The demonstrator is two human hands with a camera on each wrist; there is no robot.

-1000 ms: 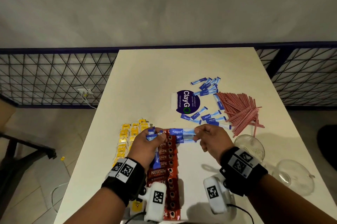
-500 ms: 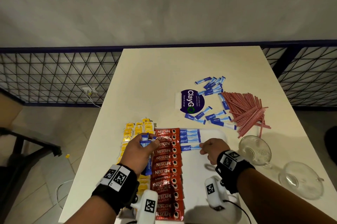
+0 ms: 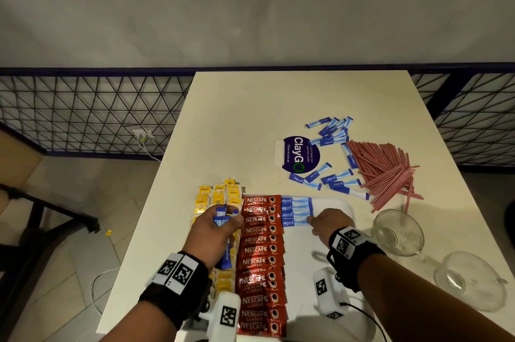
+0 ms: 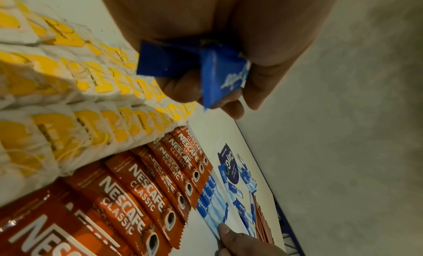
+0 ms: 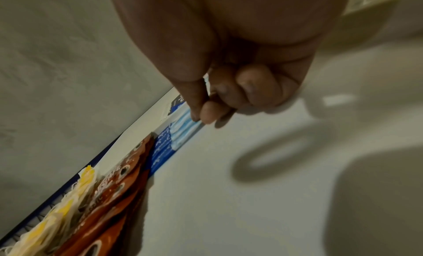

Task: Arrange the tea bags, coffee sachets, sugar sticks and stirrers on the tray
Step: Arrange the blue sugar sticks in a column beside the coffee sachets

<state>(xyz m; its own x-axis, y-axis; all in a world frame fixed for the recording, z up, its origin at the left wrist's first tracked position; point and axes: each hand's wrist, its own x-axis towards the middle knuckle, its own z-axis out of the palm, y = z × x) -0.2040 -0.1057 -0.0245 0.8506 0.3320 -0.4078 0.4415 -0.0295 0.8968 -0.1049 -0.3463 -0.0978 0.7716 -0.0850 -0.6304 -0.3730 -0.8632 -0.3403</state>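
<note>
We grasp a bundle of blue "equal" sugar sticks (image 3: 223, 219) in our left hand (image 3: 214, 233) at lower centre; our right hand (image 3: 330, 223) pinches the nearest stick of the row (image 3: 296, 211) on the white tray (image 3: 342, 205), beside red "NESCAFE CLASSIC" sachets (image 3: 260, 261); a "ClayGO" card (image 3: 299, 154) lies on the worktop (image 3: 250, 124) above

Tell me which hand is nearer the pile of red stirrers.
Right. The right hand is on the tray, below-left of the stirrers; the left hand, gripping sugar sticks, sits farther left beyond the coffee sachets.
</note>
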